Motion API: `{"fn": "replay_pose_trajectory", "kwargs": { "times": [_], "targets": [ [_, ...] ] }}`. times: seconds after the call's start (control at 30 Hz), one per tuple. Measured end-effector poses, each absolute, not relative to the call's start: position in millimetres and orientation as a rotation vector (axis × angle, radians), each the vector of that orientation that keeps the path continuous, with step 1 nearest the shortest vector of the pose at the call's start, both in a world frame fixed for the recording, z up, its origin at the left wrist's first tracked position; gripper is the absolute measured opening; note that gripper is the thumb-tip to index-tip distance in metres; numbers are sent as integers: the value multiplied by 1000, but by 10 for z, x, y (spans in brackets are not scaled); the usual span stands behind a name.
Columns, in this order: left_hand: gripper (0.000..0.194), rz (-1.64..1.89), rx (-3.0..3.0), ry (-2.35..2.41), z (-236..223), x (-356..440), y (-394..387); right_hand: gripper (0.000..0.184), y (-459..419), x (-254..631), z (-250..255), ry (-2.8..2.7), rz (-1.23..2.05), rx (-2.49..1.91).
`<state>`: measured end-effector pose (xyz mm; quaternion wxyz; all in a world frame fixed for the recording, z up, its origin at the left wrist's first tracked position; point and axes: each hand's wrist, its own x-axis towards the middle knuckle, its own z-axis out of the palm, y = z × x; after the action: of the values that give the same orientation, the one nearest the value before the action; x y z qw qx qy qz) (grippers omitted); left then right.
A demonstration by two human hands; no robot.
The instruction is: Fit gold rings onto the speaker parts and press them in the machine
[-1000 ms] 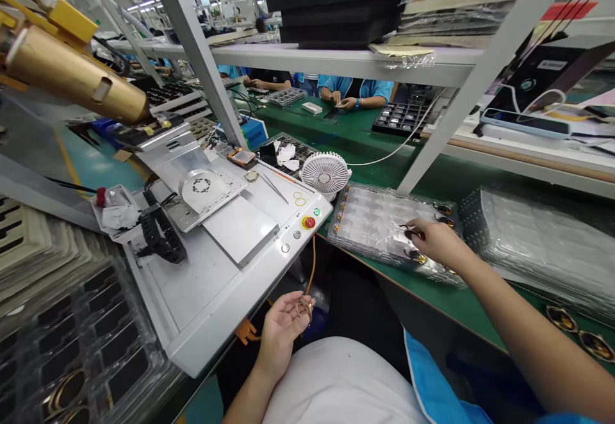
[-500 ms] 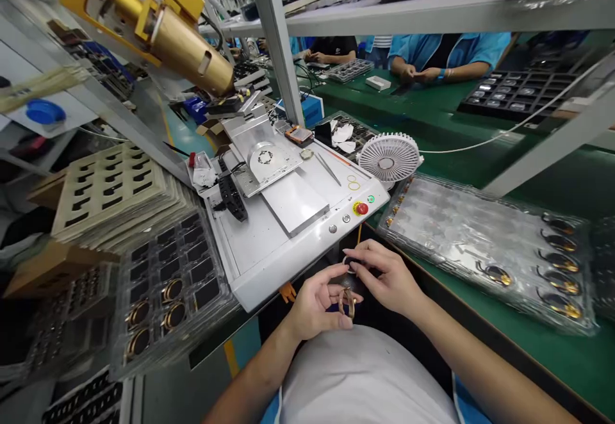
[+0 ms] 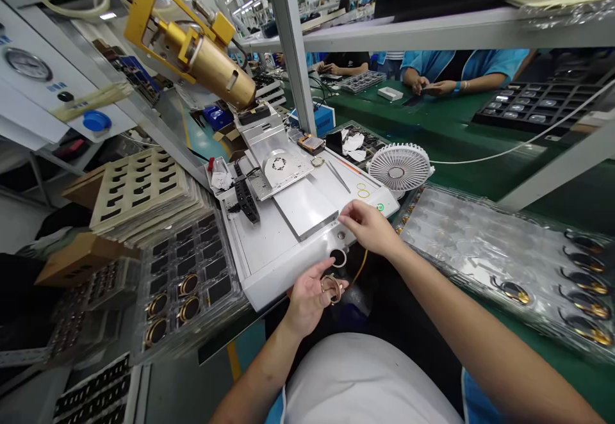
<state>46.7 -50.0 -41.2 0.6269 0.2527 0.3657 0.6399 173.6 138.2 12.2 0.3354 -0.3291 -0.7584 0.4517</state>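
Observation:
In front of the white machine (image 3: 257, 270), my left hand (image 3: 307, 299) is closed around a gold-coloured metal ring, like a watch case (image 3: 331, 288). A thin ring with a pale rim (image 3: 344, 261) and dark middle is at the tip of that hand's index finger. My right hand (image 3: 369, 227) is over the machine's front edge, thumb and fingers pinched together, near the corner of a flat metal plate (image 3: 307, 209). Whatever the pinch may hold is too small to make out. Tweezers (image 3: 339, 177) and two thin yellow rings (image 3: 363, 193) lie farther back on the machine top.
A gold cylinder press head (image 3: 221, 72) hangs over a metal fixture (image 3: 278, 166). On the left stands a clear tray (image 3: 187, 270) with round gold-rimmed parts. A white fan (image 3: 400, 166) and another clear tray (image 3: 471, 238) are on the right. Co-workers sit across the green bench.
My right hand has left the left hand and moved up and forward to the machine's edge. The pale-rimmed ring now stays at my left fingertip. The view has shifted slightly.

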Motion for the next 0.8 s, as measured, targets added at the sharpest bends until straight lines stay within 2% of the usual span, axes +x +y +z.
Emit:
{"fn": "replay_pose_trajectory", "kwargs": {
  "times": [0.17,0.3,0.37,0.5,0.6,0.67,0.8],
  "targets": [
    [93,1496,634,887,-360,467,-567,7,1759,1374,138,-1916,1083,-1078],
    [100,1501,755,977,-391,443,-711,29,1607,1495,96,-1838,918,-1146],
    [100,1506,852,1076,-426,446,-781,25,1373,1660,46,-1836,924,-1103],
    [102,1466,1167,1358,-518,525,-820,29,774,1931,-127,-1851,1386,-935],
    [106,1347,1487,1450,-556,606,-748,48,489,1969,-227,-1677,1705,-849],
    [108,1260,1632,1455,-544,646,-686,53,452,1959,-238,-1528,1767,-862],
    [106,1264,1656,1307,-470,666,-617,46,567,2026,-145,-1387,1816,-898]
  ]
}}
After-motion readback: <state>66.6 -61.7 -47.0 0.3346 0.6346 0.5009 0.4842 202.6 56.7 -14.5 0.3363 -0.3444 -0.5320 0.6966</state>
